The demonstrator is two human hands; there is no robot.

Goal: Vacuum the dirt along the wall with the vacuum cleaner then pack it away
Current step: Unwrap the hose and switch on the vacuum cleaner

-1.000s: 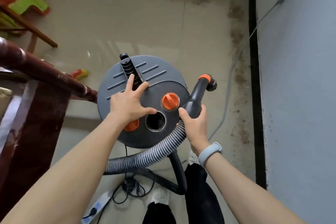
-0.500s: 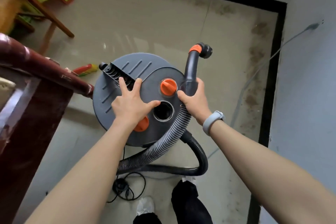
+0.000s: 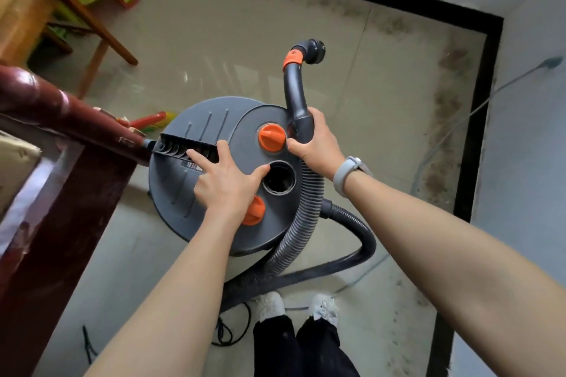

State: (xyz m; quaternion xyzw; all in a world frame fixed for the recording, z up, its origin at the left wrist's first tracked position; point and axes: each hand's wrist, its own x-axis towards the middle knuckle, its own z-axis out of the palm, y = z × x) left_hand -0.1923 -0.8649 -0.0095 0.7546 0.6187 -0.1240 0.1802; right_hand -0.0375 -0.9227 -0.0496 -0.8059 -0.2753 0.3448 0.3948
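Left hand (image 3: 226, 184) spread flat on the grey vacuum cleaner (image 3: 214, 180) lid, beside the open port (image 3: 279, 178). Right hand (image 3: 315, 141) wrapped round the hose handle (image 3: 296, 92). On the floor (image 3: 245, 49), well short of the dirt (image 3: 444, 119) along the wall (image 3: 526, 131).

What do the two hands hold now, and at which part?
The right hand grips the hose handle at its lower end. The left hand holds nothing; it rests flat on the vacuum lid.
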